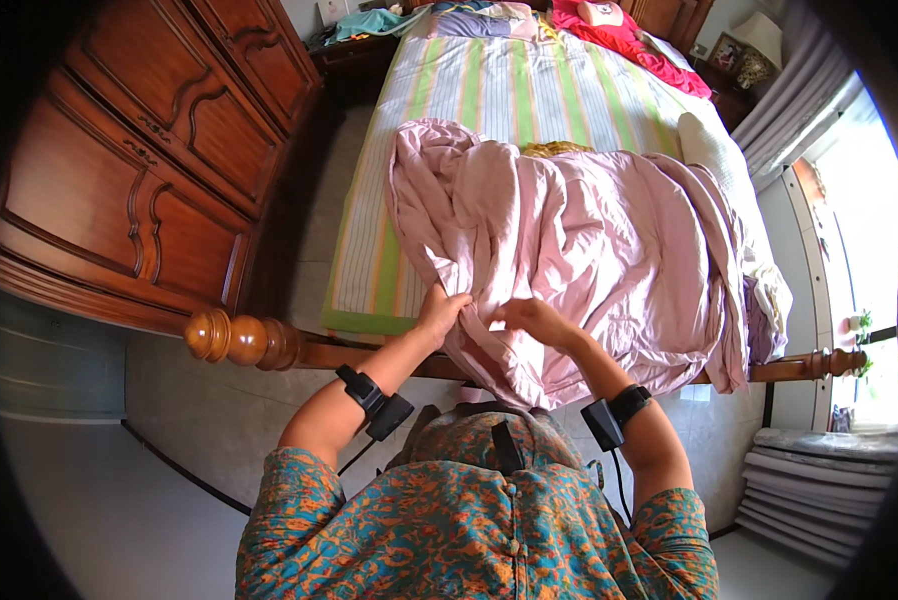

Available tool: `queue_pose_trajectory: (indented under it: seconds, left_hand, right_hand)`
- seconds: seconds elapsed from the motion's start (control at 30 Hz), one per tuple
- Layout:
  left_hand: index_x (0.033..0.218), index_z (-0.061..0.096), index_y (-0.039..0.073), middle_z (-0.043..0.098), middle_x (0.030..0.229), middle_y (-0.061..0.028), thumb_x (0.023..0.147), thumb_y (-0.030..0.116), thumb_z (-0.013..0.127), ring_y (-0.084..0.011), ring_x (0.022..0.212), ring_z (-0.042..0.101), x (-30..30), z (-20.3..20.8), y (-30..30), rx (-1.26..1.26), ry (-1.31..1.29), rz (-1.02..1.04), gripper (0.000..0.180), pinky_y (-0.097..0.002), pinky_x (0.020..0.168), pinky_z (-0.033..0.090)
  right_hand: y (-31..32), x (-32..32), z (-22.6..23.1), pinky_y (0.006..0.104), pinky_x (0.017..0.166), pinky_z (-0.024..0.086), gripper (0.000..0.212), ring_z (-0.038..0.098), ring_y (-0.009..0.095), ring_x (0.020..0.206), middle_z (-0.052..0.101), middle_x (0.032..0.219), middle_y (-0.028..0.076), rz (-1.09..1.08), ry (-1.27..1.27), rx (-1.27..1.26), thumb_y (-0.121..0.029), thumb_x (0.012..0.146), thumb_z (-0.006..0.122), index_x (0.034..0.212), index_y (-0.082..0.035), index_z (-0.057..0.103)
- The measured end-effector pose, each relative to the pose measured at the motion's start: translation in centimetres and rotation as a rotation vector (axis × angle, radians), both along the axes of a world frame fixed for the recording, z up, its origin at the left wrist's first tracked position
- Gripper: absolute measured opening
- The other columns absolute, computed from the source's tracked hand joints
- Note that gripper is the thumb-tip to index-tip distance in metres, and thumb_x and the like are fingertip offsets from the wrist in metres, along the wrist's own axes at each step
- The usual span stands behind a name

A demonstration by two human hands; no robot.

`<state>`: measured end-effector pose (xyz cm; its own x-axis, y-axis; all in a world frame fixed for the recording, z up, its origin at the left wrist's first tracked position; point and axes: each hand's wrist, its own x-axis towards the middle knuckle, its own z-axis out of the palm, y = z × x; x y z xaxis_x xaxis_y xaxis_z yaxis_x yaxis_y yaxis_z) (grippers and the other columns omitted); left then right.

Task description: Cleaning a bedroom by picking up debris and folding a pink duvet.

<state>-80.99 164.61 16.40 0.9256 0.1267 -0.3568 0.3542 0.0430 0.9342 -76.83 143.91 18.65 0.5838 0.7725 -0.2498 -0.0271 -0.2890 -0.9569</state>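
Note:
A large, crumpled pink bed cover lies over the foot of the bed, and part of it hangs down over the footboard toward my body. At the cover's near left edge, my left hand pinches the cloth between thumb and fingers. Just to the right, my right hand is closed with its fingers curled inward at a fold of the same cover. Its fingertips are partly hidden. A short stretch of pink cloth lies between the two hands.
The bed has a striped sheet and a wooden footboard with a round post. Folded bedding and red cloth lie at the far end. A wooden wardrobe stands left; a curtain and window are right.

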Motion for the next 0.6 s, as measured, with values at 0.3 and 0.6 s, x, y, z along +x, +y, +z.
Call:
queue_pose_trajectory:
  seconds: [0.3, 0.6]
  left_hand:
    - [0.112, 0.051, -0.001, 0.060, 0.105, -0.0132, 0.077, 0.013, 0.058, -0.0190, 0.098, 0.054, -1.1, 1.4, -1.3, 0.266, -0.257, -0.339, 0.039, -0.0305, 0.085, 0.041]
    - [0.115, 0.052, 0.002, 0.060, 0.106, -0.0097, 0.077, 0.006, 0.059, -0.0141, 0.096, 0.054, -2.3, 0.6, 0.9, 0.156, -0.328, -0.691, 0.039, -0.0279, 0.086, 0.041]
  right_hand:
    - [1.9, 2.6, -0.3, 0.0245, 0.062, 0.045, 0.029, 0.053, 0.010, 0.066, 0.057, 0.075, 0.002, -0.472, 0.134, 0.069, -0.021, 0.089, 0.050, 0.108, -0.001, 0.058]
    - [3.0, 3.3, -6.7, 0.0283, 0.038, 0.041, 0.020, 0.052, 0.015, 0.047, 0.055, 0.062, 0.005, -0.319, 0.213, -0.200, -0.022, 0.080, 0.052, 0.076, -0.004, 0.059]
